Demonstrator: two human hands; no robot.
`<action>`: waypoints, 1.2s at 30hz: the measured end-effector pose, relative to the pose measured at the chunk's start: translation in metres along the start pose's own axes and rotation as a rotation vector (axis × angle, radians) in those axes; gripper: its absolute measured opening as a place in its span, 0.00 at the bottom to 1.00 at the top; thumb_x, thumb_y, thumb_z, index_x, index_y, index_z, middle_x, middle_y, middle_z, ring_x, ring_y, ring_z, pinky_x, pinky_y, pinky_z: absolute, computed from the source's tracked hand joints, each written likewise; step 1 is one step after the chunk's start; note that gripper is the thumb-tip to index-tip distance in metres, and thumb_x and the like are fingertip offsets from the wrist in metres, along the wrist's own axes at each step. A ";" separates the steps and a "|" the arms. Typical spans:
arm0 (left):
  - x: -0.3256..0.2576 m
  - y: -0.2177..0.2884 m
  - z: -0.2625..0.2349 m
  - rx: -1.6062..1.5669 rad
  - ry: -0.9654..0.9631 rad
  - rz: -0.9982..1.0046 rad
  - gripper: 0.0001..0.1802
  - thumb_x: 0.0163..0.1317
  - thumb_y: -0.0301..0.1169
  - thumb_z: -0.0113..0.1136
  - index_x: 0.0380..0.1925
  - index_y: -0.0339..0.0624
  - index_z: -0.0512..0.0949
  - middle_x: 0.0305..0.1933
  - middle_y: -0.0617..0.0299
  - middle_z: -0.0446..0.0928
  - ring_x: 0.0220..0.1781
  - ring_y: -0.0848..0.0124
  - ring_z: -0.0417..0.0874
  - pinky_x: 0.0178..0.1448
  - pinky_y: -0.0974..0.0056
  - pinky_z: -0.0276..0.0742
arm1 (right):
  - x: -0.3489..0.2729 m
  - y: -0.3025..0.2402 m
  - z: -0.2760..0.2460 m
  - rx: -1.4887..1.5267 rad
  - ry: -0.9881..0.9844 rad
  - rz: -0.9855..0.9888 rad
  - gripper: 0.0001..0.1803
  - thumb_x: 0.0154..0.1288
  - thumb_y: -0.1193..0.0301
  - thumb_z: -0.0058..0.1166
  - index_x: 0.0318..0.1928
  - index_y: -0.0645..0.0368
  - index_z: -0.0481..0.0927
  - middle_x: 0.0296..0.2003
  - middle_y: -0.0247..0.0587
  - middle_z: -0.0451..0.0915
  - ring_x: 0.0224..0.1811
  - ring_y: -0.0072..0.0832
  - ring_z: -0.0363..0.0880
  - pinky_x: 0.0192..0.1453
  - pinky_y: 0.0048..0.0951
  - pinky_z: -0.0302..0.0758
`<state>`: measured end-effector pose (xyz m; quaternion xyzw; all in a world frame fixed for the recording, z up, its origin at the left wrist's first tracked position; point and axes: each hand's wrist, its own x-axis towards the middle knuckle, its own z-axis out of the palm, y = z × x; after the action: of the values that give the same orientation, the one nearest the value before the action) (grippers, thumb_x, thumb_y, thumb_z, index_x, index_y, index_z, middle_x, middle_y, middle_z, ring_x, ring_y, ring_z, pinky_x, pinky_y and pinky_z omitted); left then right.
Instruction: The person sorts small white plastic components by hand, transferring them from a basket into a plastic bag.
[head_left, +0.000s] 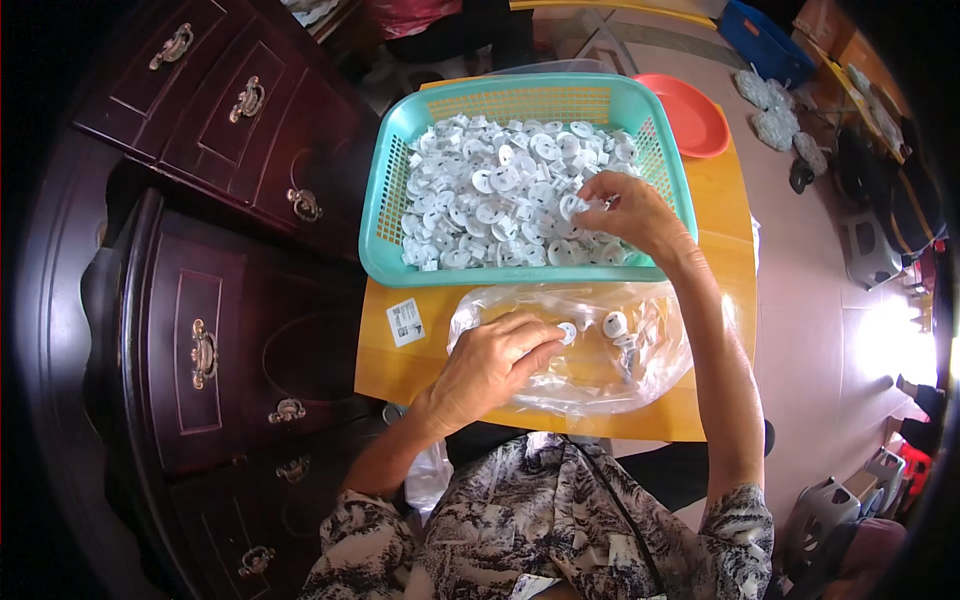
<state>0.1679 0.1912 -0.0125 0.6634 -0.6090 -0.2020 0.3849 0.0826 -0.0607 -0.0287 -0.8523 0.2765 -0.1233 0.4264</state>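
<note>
A turquoise plastic basket [375, 235] stands on the table, filled with small white round plastic parts [480, 190]. Over the basket's right side, my right hand [632, 212] pinches one of these white parts [573, 206] between thumb and fingers. My left hand [500, 352] is closed at the fingertips on another white disc-shaped part [567, 333], just above a clear plastic bag [560, 390]. The bag lies in front of the basket. A few more white parts [615, 324] rest on or in it, to the right of my left hand.
A small white printed label [405, 322] lies on the yellow wooden table [385, 370], left of the bag. Behind the basket's right corner sits a red plastic dish [690, 115]. Dark wooden drawers [200, 350] border the table's left. Filled plastic bags [775, 120] and a blue crate [765, 45] are on the floor.
</note>
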 end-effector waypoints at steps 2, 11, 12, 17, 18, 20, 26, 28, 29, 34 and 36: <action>0.000 -0.001 -0.002 -0.004 -0.003 -0.012 0.09 0.61 0.23 0.67 0.42 0.37 0.84 0.38 0.54 0.84 0.35 0.64 0.86 0.37 0.64 0.80 | 0.001 0.004 -0.005 0.044 -0.041 0.025 0.20 0.55 0.58 0.69 0.42 0.58 0.82 0.39 0.31 0.80 0.40 0.24 0.79 0.49 0.29 0.76; 0.002 -0.007 -0.005 -0.026 0.041 -0.036 0.09 0.61 0.21 0.66 0.42 0.36 0.84 0.36 0.55 0.83 0.32 0.67 0.84 0.35 0.66 0.79 | -0.006 -0.002 -0.012 0.819 -0.190 0.272 0.12 0.68 0.64 0.61 0.44 0.59 0.81 0.41 0.31 0.81 0.42 0.24 0.83 0.49 0.24 0.82; 0.006 -0.007 -0.005 0.020 0.051 -0.030 0.09 0.62 0.21 0.66 0.42 0.36 0.84 0.36 0.55 0.83 0.32 0.67 0.84 0.35 0.66 0.78 | -0.005 0.001 -0.012 0.818 -0.186 0.274 0.12 0.68 0.64 0.61 0.44 0.59 0.81 0.41 0.31 0.81 0.42 0.24 0.83 0.49 0.24 0.82; 0.022 -0.003 -0.016 0.061 0.135 -0.024 0.08 0.63 0.21 0.65 0.42 0.35 0.83 0.36 0.57 0.82 0.33 0.72 0.83 0.33 0.68 0.77 | 0.002 0.005 -0.002 0.341 -0.039 0.159 0.14 0.62 0.63 0.67 0.42 0.59 0.84 0.42 0.35 0.82 0.39 0.26 0.83 0.47 0.28 0.81; 0.024 -0.004 -0.020 0.064 0.135 -0.023 0.08 0.63 0.21 0.65 0.42 0.35 0.83 0.36 0.57 0.82 0.33 0.72 0.83 0.33 0.68 0.77 | 0.003 0.002 0.002 0.343 -0.039 0.157 0.14 0.62 0.63 0.67 0.42 0.59 0.84 0.42 0.35 0.82 0.39 0.26 0.83 0.47 0.28 0.81; 0.030 -0.008 -0.026 0.122 0.196 -0.014 0.07 0.63 0.21 0.64 0.41 0.35 0.83 0.36 0.57 0.82 0.32 0.72 0.82 0.32 0.69 0.77 | 0.004 -0.004 0.011 -0.057 0.115 -0.082 0.14 0.55 0.65 0.69 0.37 0.61 0.84 0.40 0.51 0.82 0.44 0.40 0.83 0.54 0.37 0.78; 0.061 -0.040 -0.038 0.255 0.332 -0.007 0.09 0.61 0.21 0.65 0.42 0.37 0.83 0.36 0.58 0.81 0.32 0.70 0.82 0.34 0.67 0.76 | 0.012 -0.015 0.038 -0.079 0.180 -0.158 0.13 0.51 0.67 0.69 0.35 0.60 0.83 0.38 0.53 0.79 0.45 0.50 0.80 0.53 0.43 0.76; 0.077 -0.055 -0.036 0.266 0.408 0.003 0.10 0.60 0.21 0.66 0.43 0.37 0.83 0.40 0.58 0.81 0.33 0.70 0.82 0.35 0.66 0.77 | 0.016 -0.014 0.040 -0.082 0.196 -0.127 0.10 0.53 0.70 0.67 0.35 0.60 0.84 0.38 0.53 0.79 0.44 0.49 0.81 0.51 0.43 0.77; 0.083 -0.058 -0.037 0.195 0.396 -0.006 0.10 0.58 0.20 0.66 0.41 0.36 0.82 0.44 0.54 0.79 0.39 0.57 0.84 0.40 0.59 0.78 | 0.016 -0.013 0.039 -0.082 0.198 -0.129 0.10 0.53 0.70 0.67 0.35 0.60 0.84 0.38 0.53 0.79 0.44 0.49 0.81 0.51 0.43 0.77; 0.089 -0.074 -0.037 0.201 0.346 0.024 0.14 0.57 0.20 0.67 0.45 0.38 0.82 0.45 0.55 0.78 0.44 0.57 0.83 0.47 0.59 0.79 | 0.012 -0.016 0.027 0.003 0.178 -0.165 0.06 0.56 0.74 0.63 0.34 0.62 0.84 0.39 0.54 0.81 0.42 0.49 0.82 0.48 0.43 0.78; 0.088 -0.073 -0.037 0.223 0.335 0.032 0.15 0.57 0.20 0.67 0.46 0.39 0.82 0.46 0.55 0.78 0.47 0.56 0.82 0.50 0.59 0.79 | 0.010 -0.016 0.021 0.012 0.171 -0.136 0.06 0.56 0.74 0.63 0.35 0.61 0.84 0.39 0.54 0.81 0.42 0.49 0.83 0.49 0.43 0.78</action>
<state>0.2581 0.1133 -0.0268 0.7166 -0.5655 -0.0143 0.4081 0.1056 -0.0447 -0.0285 -0.8530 0.2528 -0.2260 0.3968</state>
